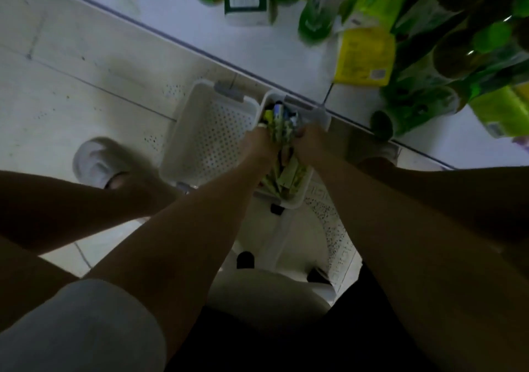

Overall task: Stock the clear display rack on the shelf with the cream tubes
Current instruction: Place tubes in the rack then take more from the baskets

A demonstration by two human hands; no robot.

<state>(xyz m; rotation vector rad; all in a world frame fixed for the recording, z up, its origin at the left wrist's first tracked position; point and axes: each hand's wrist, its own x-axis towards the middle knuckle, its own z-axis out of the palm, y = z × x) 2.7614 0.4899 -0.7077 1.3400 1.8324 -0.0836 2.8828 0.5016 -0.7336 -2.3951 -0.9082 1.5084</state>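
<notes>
Both my hands reach down into a white perforated basket (320,116) on the floor, filled with green and yellow cream tubes (289,175). My left hand (259,142) is closed around a bunch of the tubes (279,127) at the basket's far end. My right hand (310,141) grips the same bunch from the other side. The frame is blurred, so single tubes are hard to tell apart. The clear display rack is not in view.
A second white perforated basket (209,137) lies beside the first, on its left. A white shelf (257,42) along the top right carries green bottles (315,19), a yellow box (365,53) and green packs. A white stool (274,260) stands below me; my shoe (94,161) rests on the tiled floor.
</notes>
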